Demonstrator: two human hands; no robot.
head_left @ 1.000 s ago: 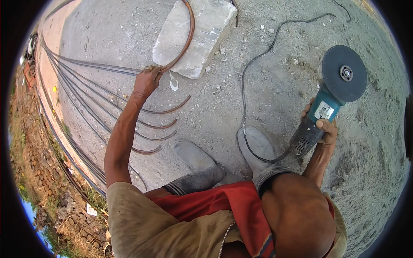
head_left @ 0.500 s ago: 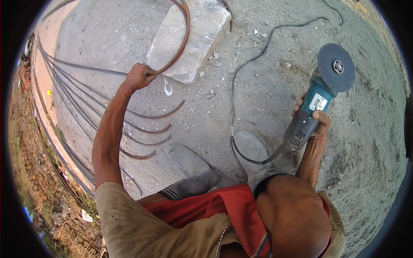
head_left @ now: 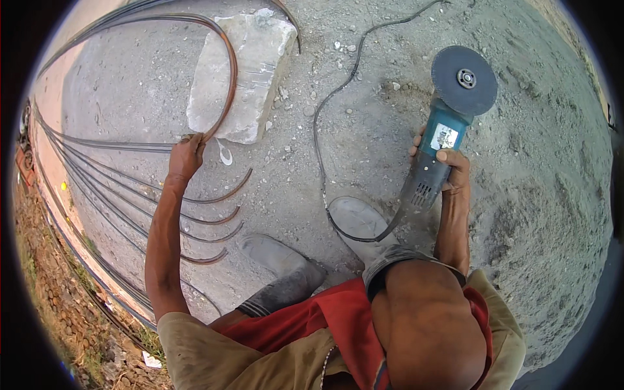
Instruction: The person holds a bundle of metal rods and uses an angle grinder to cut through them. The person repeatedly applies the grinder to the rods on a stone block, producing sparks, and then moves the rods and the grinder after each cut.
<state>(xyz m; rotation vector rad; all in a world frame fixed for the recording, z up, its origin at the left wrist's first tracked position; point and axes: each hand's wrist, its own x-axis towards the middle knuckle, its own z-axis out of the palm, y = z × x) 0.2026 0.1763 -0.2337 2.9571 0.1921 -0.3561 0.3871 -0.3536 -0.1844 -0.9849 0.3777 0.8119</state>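
Observation:
My left hand [head_left: 186,156] is closed on bent, rust-brown steel bars [head_left: 231,71], which curve in a loop over a pale, rough stone slab [head_left: 260,84]. A small white object [head_left: 226,155] lies just below that hand. My right hand [head_left: 455,170] grips a teal and black angle grinder [head_left: 441,143] by its body; its large dark disc [head_left: 455,71] faces upward at the right. A black cord [head_left: 354,70] runs from the grinder past my right boot [head_left: 357,218] and up across the gritty ground.
Several hooked bars [head_left: 221,221] fan out on the ground at left, beside more long rods along a pale strip [head_left: 58,188]. Past it is a verge [head_left: 45,273] of rubble, dry growth and grass. My left boot [head_left: 273,253] stands below the hooks; rough gritty ground [head_left: 539,227] slopes away at right.
The view has shifted, so the slab, bars and cord sit farther left. The grinder appears higher and farther left, still in my right hand. My left hand keeps its hold on the bars.

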